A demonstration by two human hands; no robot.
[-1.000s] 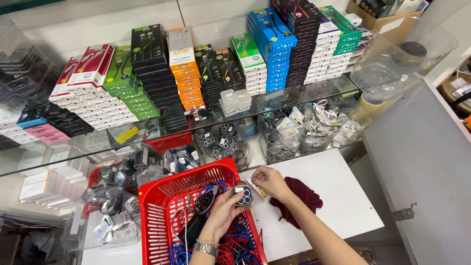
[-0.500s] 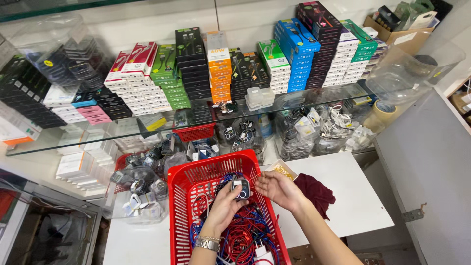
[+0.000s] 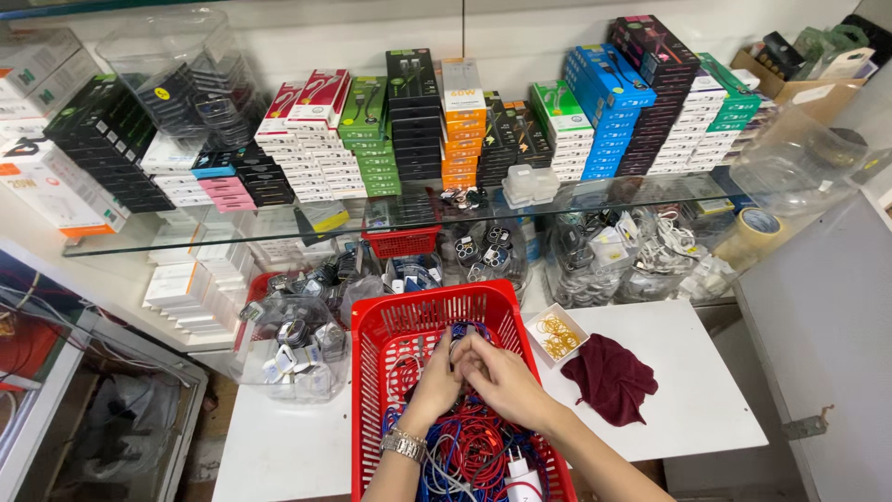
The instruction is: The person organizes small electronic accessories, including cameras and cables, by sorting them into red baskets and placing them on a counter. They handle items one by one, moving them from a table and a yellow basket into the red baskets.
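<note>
Hands over red plastic mesh basket [image 3: 400, 321] of tangled red and blue cables [image 3: 478, 446]: left hand [image 3: 439, 379] and right hand [image 3: 497, 376] touching, fingers curled round small dark item, mostly hidden. Forearms cut off below.

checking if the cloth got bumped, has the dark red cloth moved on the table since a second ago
No. The dark red cloth lies just right of the red basket and below the small box of yellow rings, as before; only the camera shifted.
</note>
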